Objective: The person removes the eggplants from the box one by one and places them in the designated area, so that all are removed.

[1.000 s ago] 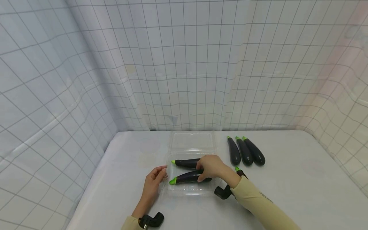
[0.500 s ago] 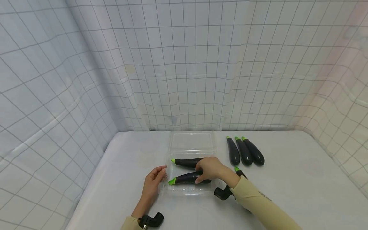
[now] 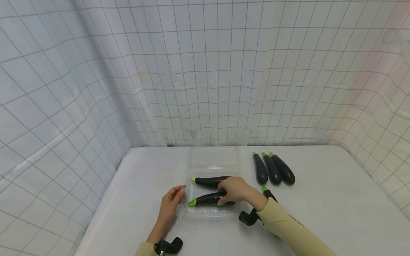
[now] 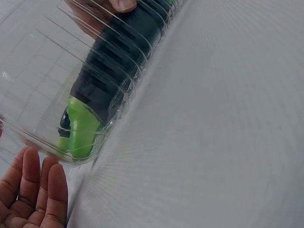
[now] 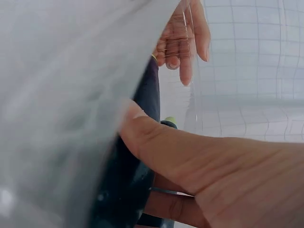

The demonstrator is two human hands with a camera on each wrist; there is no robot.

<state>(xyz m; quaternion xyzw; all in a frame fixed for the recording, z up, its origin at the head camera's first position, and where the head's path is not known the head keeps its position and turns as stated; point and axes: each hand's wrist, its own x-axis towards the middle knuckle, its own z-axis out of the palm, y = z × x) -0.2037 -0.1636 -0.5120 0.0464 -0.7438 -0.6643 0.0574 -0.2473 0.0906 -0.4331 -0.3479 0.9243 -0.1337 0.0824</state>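
A clear plastic container (image 3: pixel 196 209) with its lid folded back lies on the table. Two dark eggplants lie in it side by side, the far eggplant (image 3: pixel 208 181) and the near eggplant (image 3: pixel 206 199), green stalks to the left. My right hand (image 3: pixel 236 190) grips the near eggplant by its thick end, thumb on the near side; the right wrist view shows the thumb (image 5: pixel 156 140) along its dark skin. My left hand (image 3: pixel 169 202) is at the container's left side, its fairly straight fingertips (image 4: pixel 58 178) right at the wall.
Three more eggplants (image 3: pixel 274 169) lie in a row at the back right of the white table (image 3: pixel 320 199). Another eggplant (image 3: pixel 268 193) is partly hidden behind my right forearm. The lid (image 3: pixel 214 156) reaches toward the table's far edge, before a checked curtain (image 3: pixel 221 89).
My right hand has sunk slightly toward me along with the near eggplant's thick end. The left hand stays in place at the container's side.
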